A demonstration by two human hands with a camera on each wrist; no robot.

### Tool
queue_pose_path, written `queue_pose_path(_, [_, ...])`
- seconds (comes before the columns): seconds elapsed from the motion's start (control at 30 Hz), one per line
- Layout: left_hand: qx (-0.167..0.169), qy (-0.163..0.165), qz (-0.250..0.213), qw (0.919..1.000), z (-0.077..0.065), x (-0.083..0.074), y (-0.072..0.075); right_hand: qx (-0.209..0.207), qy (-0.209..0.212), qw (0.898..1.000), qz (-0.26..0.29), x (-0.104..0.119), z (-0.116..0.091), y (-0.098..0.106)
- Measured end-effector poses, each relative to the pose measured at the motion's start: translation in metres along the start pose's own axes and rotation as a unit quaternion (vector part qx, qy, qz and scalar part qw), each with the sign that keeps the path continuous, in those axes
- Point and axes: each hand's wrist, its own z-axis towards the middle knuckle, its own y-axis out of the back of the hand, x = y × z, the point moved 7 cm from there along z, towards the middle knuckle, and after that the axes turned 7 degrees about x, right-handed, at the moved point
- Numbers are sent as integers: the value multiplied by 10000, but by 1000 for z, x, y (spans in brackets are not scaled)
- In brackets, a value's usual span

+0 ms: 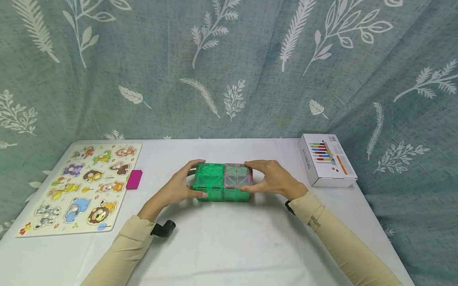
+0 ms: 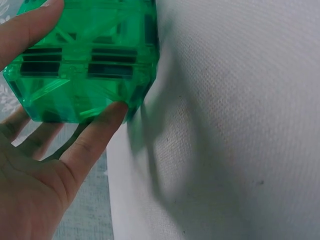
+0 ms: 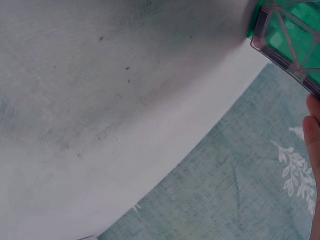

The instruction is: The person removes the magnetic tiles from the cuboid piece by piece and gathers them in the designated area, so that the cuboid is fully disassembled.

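A long box built of magnetic tiles (image 1: pixel 209 174) lies on the white-covered table in the head view. Its tiles are mostly see-through green, with a clear pink-edged tile (image 1: pixel 237 171) on top at the right. My left hand (image 1: pixel 177 186) grips the box's left end, thumb at the front and fingers toward the back. In the left wrist view its fingertips touch the green end (image 2: pixel 75 95). At the other end my right hand (image 1: pixel 275 179) holds the box between thumb and fingers. The right wrist view shows only its fingers (image 3: pixel 312 130) beside a pink-edged clear tile (image 3: pixel 290 30).
A wooden animal puzzle board (image 1: pixel 82 186) lies at the left, with a magenta block (image 1: pixel 134 179) against its right edge. At the back right stands a white box (image 1: pixel 327 159) with a picture of coloured beads. A patterned curtain (image 1: pixel 229 59) hangs behind the table.
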Motion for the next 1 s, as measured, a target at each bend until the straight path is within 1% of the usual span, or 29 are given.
queue_pose_path(0.13, [-9, 7, -21, 10000, 0, 0, 0, 2, 45, 10000, -59, 1, 1, 1])
queue_pose_path(0.3, [20, 20, -158, 9999, -1, -1, 0, -10, 76, 9998, -172, 4, 1, 1])
queue_pose_path(0.5, [44, 7, -191, 9998, -2, -1, -1, 18, 263, 9991, -336, 6, 2, 0])
queue_pose_path(0.73, [46, -7, -84, 10000, -2, -1, 0, 173, 160, 9984, -523, 6, 1, -1])
queue_pose_path(0.83, [37, 40, -72, 10000, -2, -1, 0, 187, 82, 9991, -377, 5, 2, 0])
queue_pose_path(1.0, [45, 20, -105, 9999, -2, -2, 0, 241, -152, 9995, 94, 2, 5, 3])
